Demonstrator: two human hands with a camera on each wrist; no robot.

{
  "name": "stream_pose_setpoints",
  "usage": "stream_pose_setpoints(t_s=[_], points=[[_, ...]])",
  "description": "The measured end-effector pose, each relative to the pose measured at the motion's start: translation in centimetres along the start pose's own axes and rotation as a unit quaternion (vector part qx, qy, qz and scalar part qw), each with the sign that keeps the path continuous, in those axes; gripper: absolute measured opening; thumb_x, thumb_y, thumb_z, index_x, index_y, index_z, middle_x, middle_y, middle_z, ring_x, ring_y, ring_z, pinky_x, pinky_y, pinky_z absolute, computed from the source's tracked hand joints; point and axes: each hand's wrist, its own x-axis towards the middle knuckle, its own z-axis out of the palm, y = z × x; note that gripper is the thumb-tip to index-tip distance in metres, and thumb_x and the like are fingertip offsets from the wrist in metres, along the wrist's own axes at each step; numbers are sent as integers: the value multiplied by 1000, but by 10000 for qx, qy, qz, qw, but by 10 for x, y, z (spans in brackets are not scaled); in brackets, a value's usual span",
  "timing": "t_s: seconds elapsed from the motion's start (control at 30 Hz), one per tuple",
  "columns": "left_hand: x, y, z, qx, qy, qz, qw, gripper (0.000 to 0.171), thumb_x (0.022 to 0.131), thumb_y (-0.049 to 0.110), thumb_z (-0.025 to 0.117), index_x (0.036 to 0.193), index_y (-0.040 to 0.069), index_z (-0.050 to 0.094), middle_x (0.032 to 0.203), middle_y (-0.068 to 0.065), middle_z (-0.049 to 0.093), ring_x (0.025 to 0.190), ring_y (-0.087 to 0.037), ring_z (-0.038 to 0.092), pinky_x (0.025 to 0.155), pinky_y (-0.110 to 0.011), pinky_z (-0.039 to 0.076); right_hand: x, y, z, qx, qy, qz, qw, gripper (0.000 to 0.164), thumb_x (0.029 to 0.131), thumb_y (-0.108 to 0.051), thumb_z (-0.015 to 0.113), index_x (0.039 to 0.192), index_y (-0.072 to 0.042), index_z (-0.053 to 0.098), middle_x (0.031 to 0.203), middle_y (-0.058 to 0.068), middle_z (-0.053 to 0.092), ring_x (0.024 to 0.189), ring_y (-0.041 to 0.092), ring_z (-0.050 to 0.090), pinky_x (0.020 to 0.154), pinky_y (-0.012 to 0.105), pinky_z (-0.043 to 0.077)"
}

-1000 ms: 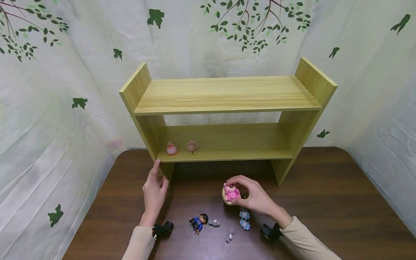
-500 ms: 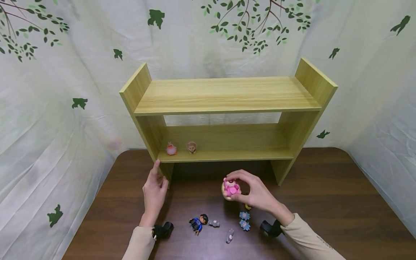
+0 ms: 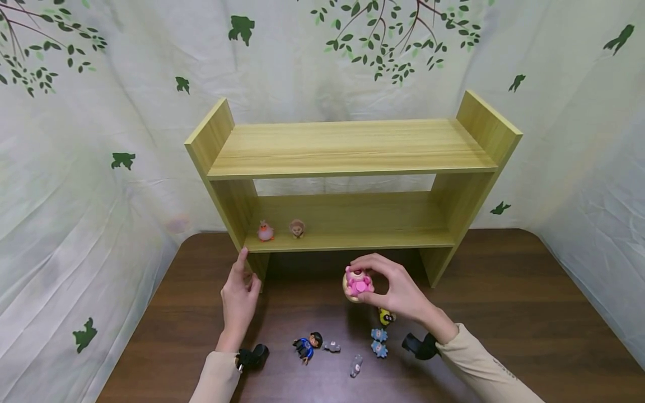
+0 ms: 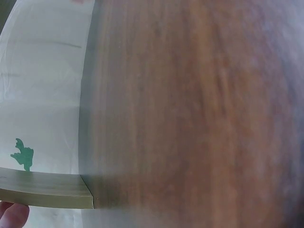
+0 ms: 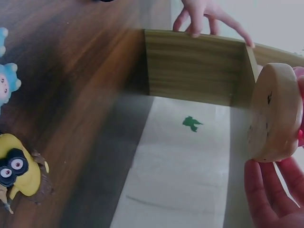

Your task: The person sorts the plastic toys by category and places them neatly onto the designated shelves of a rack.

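Observation:
My right hand [image 3: 398,288] grips a pink bear figurine [image 3: 358,282] with a round cream backing, thumb below and fingers above, raised over the table in front of the shelf. The right wrist view shows the pale underside of its backing [image 5: 273,114]. My left hand [image 3: 239,296] rests at the front edge of the shelf's left side panel, index finger extended to the corner of the middle board; in the right wrist view its fingers [image 5: 194,31] spread along that panel. On the middle board stand a pink bird figurine [image 3: 265,231] and a small brown-haired figurine [image 3: 297,228].
A wooden shelf [image 3: 347,148] stands at the back of the brown table [image 3: 176,336]. Before it lie a black-haired doll in blue [image 3: 307,345], two clear grey figurines [image 3: 356,366], two light-blue figurines [image 3: 379,349] and a yellow goggled figurine [image 5: 23,166].
My right hand has lifted the pink bear figurine higher and toward the shelf, uncovering the yellow figurine beneath. The left hand keeps its place.

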Motion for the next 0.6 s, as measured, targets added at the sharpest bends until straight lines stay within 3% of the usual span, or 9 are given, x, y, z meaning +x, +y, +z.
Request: stream_pose_setpoints(t_s=[0.27,0.47,0.6], points=[[0,0,0,4,16,10,10000,82,75,-19,60,145,19,39,102,-13,61,71,-21,61,54,-30,51,-7,39,7,57,-52,8,10000,45,74,-13,80,116,-13,65,118,-1,62,108,16,57,87,29,47],[0,0,1,-1,10,-8,10000,82,75,-19,59,145,20,39,103,-13,60,71,-22,61,54,-33,51,-3,36,5,30,10,84,10000,46,74,-15,81,117,-14,65,118,-1,62,107,15,57,86,35,48],[0,0,1,-13,22,4,10000,82,75,-19,59,145,20,39,105,-13,61,71,-22,62,54,-34,52,1,33,4,-93,84,71,9999,47,71,-11,83,115,-8,66,117,6,63,107,20,58,86,38,48]])
